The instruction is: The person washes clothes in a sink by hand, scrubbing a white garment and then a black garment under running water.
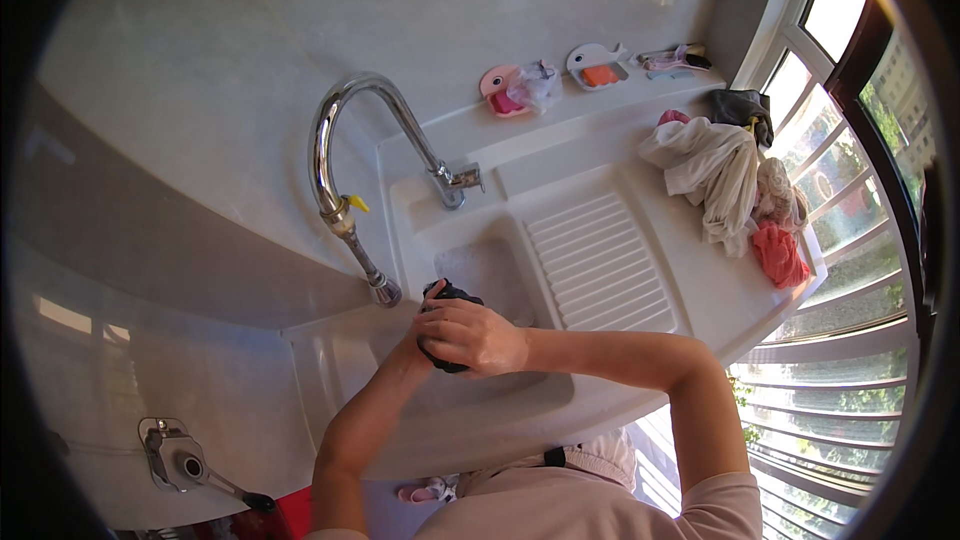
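Observation:
Over the basin of a white laundry sink (pixel 330 360), both my hands are closed together on a bunched black cloth (pixel 462 294). My right hand (pixel 480 337) wraps across the top of it. Beneath and behind lies my left hand (pixel 415 336), mostly covered by the right, with one finger showing at the cloth's upper edge. What kind of garment the cloth is does not show. Cloudy water (pixel 480 265) lies in the basin. Just to the left of the hands hangs the spout head of a chrome gooseneck faucet (pixel 385 290).
A ribbed washboard (pixel 600 260) slopes right of the basin. Crumpled white clothes (pixel 705 165), a coral cloth (pixel 779 255) and a dark cloth (pixel 745 110) lie on the right ledge. Along the back sit a pink soap dish (pixel 495 80) and a white soap dish (pixel 585 58). Windows stand at right.

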Available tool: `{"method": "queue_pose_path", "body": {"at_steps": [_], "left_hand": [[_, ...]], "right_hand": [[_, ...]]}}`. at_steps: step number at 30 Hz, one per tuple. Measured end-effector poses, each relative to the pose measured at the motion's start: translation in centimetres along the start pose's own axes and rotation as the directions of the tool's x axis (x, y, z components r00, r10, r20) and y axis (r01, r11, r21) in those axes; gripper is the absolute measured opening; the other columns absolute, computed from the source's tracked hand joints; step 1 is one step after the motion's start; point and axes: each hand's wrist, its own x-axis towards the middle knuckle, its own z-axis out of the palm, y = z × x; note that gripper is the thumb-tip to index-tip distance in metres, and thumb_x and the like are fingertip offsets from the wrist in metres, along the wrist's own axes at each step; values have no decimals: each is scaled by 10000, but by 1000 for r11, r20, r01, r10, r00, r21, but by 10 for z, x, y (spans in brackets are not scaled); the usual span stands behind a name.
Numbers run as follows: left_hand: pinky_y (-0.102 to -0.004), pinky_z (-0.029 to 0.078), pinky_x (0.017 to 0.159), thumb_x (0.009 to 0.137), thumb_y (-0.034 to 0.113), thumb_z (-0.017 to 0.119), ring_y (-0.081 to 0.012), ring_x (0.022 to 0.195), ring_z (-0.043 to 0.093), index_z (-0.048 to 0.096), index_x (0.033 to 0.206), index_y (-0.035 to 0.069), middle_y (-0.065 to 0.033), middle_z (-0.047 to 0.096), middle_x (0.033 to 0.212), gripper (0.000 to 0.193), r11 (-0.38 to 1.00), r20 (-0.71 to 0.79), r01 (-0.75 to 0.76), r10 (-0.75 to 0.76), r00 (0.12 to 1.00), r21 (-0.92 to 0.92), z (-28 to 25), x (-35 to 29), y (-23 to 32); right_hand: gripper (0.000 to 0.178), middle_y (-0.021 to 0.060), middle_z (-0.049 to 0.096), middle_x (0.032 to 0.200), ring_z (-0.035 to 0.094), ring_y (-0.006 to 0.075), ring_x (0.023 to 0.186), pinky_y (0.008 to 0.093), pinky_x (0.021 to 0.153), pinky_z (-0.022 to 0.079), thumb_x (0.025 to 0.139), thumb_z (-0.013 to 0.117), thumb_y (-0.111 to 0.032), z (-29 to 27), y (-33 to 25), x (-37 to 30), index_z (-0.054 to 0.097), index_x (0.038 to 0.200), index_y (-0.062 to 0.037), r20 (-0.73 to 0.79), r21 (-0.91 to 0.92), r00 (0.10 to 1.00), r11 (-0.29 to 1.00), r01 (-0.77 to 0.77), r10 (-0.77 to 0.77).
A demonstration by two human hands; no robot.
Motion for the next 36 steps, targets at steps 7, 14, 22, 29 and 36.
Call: {"method": "queue_pose_path", "body": {"at_steps": [7,14,22,29,36], "left_hand": [[-360,483,665,807,480,591,-180,723,552,565,953,155,-28,557,801,357,886,-140,398,-375,917,239,0,-1,20],[-332,455,625,761,316,612,-168,654,514,570,842,123,-24,536,751,214,720,-284,615,-547,788,321,-16,15,19],[-300,464,571,735,270,596,-146,571,522,572,773,108,-1,551,678,169,649,-380,630,-504,776,427,-10,6,-6],[-317,469,571,672,379,644,-229,542,540,594,652,72,-68,584,642,311,503,-667,804,-484,566,318,-33,11,-28],[-414,445,892,864,608,341,-240,1094,519,514,1163,163,-61,532,1160,563,987,-204,151,-137,969,53,6,15,-30]], "right_hand": [[165,87,566,785,573,235,764,346,724,484,611,614,-162,26,-9,-1,562,702,-35,111,-109,966,963,246,-234],[159,47,530,660,538,219,688,326,649,449,582,593,-224,45,-15,-3,547,607,-74,240,-106,932,946,305,-274],[148,21,537,649,541,196,673,318,622,431,591,606,-234,88,-29,-18,573,605,-90,334,-118,861,889,442,-384],[168,62,569,705,551,221,711,345,642,431,622,596,-224,100,-41,-36,571,631,-58,277,-59,893,922,384,-354],[384,150,555,940,558,341,873,418,794,459,629,637,-106,-5,-33,-62,529,981,3,-336,182,845,909,-376,416]]}}
